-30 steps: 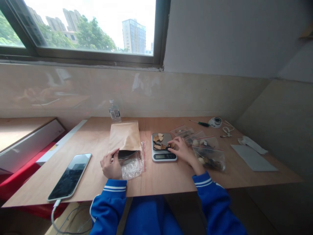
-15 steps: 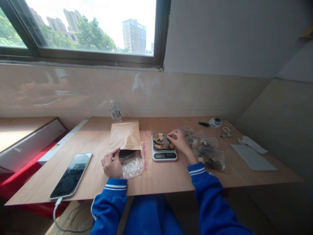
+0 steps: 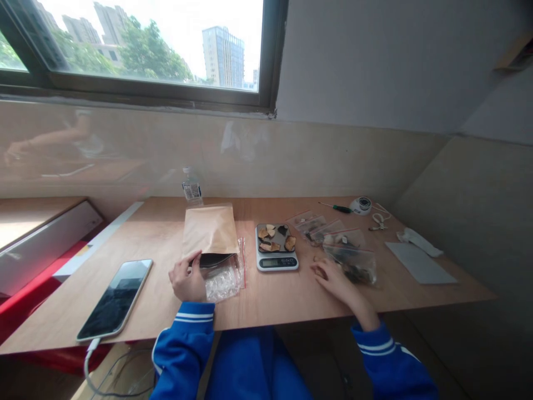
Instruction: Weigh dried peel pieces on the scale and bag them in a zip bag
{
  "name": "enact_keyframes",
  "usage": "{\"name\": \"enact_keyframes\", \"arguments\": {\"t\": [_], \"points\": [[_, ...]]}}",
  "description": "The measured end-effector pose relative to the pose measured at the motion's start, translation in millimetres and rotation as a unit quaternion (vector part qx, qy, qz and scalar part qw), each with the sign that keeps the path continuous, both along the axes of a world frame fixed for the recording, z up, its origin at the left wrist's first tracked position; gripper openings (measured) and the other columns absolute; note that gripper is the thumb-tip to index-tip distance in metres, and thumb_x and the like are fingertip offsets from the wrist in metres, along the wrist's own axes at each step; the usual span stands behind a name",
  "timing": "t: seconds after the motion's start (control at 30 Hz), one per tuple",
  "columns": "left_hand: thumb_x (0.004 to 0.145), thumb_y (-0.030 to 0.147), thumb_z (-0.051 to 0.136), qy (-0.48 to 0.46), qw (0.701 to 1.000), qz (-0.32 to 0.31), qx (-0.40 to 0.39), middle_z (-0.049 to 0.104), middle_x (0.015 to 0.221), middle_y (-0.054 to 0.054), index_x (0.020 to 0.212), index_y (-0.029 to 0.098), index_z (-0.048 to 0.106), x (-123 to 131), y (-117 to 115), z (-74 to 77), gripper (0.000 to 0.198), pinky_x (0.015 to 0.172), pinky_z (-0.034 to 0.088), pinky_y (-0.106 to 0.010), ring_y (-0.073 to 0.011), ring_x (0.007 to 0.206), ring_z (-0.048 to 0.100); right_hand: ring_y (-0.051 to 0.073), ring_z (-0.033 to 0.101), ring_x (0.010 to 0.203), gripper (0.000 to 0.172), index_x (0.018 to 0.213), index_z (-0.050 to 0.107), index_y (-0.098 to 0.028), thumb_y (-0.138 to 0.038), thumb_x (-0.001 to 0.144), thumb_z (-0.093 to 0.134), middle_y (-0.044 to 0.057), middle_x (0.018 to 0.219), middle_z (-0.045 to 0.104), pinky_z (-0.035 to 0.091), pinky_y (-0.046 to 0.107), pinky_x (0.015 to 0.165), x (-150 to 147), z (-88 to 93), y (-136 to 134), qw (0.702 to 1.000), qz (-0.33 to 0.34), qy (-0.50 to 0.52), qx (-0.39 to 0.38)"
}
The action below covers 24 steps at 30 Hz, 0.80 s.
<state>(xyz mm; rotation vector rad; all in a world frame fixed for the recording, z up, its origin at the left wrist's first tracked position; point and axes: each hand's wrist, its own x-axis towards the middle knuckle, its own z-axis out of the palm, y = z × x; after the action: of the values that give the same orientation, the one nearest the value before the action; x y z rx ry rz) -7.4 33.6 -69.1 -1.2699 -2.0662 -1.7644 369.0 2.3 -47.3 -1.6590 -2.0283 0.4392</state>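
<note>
My left hand (image 3: 188,279) pinches the open edge of a brown kraft paper bag (image 3: 210,228), whose dark inside shows at the near end. Beside that hand, clear plastic zip bags (image 3: 222,284) lie partly under the paper bag. A digital kitchen scale (image 3: 277,263) stands at the middle, bearing several brown and pale dried slices (image 3: 270,246) and a dark piece (image 3: 282,229). To its right, my right hand (image 3: 338,282) is low over the table, fingers closed round a brown dried slice (image 3: 320,272). Filled zip bags (image 3: 353,261) lie just beyond that hand.
A phone (image 3: 116,300) with a charging cable lies at the left. At the back are a water bottle (image 3: 192,189), a green-handled screwdriver (image 3: 342,209) and a white dome camera (image 3: 361,205). A white sheet (image 3: 420,264) and a crumpled white wrapper (image 3: 420,240) lie at right.
My right hand has left the scale and moved right and nearer, down to a brown slice on the table. A dark piece now shows on the scale where the fingers were. My left hand stays put.
</note>
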Motion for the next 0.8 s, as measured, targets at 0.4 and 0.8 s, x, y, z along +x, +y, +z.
{"name": "enact_keyframes", "arguments": {"t": [0.4,0.8], "points": [[0.084,0.038,0.055,0.014,1.0,-0.001,0.011,0.065,0.086,-0.004,0.091,0.023,0.071,0.4,-1.1,2.8,0.023,0.07,0.04,-0.028,-0.0152,0.071,0.046,0.018,0.062,0.088,0.025,0.103,0.061,-0.02,-0.026,0.079,0.055,0.006,0.099,0.066,0.051,0.032,0.079,-40.9,46.0,54.4,0.984,0.003,0.173,0.038],[0.084,0.038,0.056,0.028,0.999,0.002,0.017,0.065,0.085,-0.003,0.091,0.023,0.071,0.1,-0.1,0.6,0.023,0.067,0.04,-0.026,-0.0145,0.071,0.046,0.022,0.059,0.104,0.029,0.104,0.061,-0.02,-0.04,0.086,0.048,0.009,0.111,0.064,0.046,0.038,0.093,-15.1,10.3,36.4,0.97,-0.044,0.235,0.052]]}}
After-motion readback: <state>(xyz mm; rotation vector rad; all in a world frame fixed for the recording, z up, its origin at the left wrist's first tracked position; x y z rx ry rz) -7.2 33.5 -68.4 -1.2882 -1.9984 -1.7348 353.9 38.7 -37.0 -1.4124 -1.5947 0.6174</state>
